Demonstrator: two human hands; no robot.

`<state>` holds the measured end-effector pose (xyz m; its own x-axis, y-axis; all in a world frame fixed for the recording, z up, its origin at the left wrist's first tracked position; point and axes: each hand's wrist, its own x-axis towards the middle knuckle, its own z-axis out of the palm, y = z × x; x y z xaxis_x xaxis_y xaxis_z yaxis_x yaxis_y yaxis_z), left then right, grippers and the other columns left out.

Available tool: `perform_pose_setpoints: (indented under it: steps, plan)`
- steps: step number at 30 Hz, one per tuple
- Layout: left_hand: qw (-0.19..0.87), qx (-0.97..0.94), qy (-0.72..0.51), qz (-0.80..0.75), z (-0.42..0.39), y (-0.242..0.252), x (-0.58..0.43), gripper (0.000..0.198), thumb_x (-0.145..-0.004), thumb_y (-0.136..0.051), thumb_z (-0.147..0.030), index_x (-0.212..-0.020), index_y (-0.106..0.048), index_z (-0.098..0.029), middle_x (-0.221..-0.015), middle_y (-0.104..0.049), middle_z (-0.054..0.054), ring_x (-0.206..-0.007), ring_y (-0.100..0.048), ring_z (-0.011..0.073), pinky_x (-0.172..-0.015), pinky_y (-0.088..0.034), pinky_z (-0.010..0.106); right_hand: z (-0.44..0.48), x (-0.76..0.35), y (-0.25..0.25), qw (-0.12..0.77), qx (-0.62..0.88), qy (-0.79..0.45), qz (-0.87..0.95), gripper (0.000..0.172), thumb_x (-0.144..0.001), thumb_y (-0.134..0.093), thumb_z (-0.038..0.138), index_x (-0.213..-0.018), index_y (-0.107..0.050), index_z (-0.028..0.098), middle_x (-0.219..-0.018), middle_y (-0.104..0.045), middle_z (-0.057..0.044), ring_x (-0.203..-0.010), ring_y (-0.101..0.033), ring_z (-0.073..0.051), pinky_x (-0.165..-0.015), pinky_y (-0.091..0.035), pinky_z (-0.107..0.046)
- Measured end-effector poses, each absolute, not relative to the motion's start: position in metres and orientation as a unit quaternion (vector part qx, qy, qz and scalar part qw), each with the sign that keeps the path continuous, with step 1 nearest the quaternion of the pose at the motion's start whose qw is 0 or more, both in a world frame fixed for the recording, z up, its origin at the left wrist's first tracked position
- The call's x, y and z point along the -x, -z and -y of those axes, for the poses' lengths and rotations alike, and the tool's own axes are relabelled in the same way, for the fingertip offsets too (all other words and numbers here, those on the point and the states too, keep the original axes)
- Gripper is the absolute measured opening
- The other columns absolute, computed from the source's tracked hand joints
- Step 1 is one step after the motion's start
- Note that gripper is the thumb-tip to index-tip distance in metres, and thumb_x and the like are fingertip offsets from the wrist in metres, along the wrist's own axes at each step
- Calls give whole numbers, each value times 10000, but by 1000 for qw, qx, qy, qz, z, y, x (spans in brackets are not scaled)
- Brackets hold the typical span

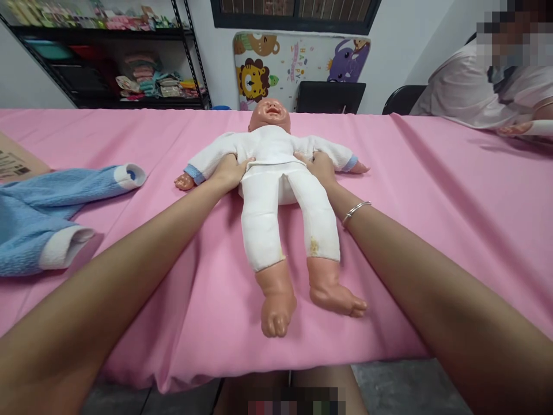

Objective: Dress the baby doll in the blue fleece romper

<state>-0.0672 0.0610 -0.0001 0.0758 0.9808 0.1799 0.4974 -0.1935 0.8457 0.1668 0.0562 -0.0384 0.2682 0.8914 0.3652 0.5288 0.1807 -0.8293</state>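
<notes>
A baby doll (276, 190) in a white top and white trousers lies on its back on the pink table cover (432, 190), feet toward me. My left hand (231, 171) grips the doll's side at the waist, fingers curled on the white cloth. My right hand (320, 167) holds the other side of the waist the same way; a silver bracelet (356, 211) sits on that wrist. Both arms reach forward along the doll's legs.
A blue garment (47, 213) with white cuffs lies at the left, a cardboard box (15, 161) behind it. Another person (488, 92) sits at the far right corner. A black shelf rack (116, 57), a cartoon play mat (298, 63) and dark chairs stand behind the table.
</notes>
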Motion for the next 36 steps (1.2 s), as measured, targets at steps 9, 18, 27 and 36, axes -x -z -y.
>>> perform_pose_setpoints:
  steps: [9,18,27,36]
  plan:
    - [192,-704,-382,-567,-45,13,80,278,-917,-413,-396,-775,-535,-191,-960,-674,164,-980,-622,344,-960,-448,480,-28,-174,37,525,586,-229,573,372,-756,-551,522,-856,-542,164,-789,-603,-67,-809,-583,-230,-843,-477,-426]
    - [285,-715,-460,-442,-22,13,92,428,-712,-552,-175,-1137,-507,-178,-1225,-558,104,-1053,-602,236,-937,-513,411,-3,-181,39,516,532,-258,620,427,-701,-624,428,-1004,-678,133,-1026,-694,-101,-909,-636,-238,-873,-480,-401]
    - [202,-793,-400,-414,0,7,85,471,-853,-635,-360,-1290,-534,-215,-1342,-479,86,-1187,-514,241,-956,-512,358,30,-169,3,418,562,-359,617,513,-821,-548,549,-1188,-557,191,-1265,-578,-113,-1141,-571,-263,-929,-509,-385]
    - [134,-764,-388,-498,-36,8,82,209,-861,-504,-84,-1020,-603,-178,-1097,-578,68,-1035,-581,208,-985,-469,357,12,-120,15,325,580,-203,719,740,-900,-550,461,-1515,-302,133,-1490,-300,-194,-1424,-293,-324,-1174,-280,-507]
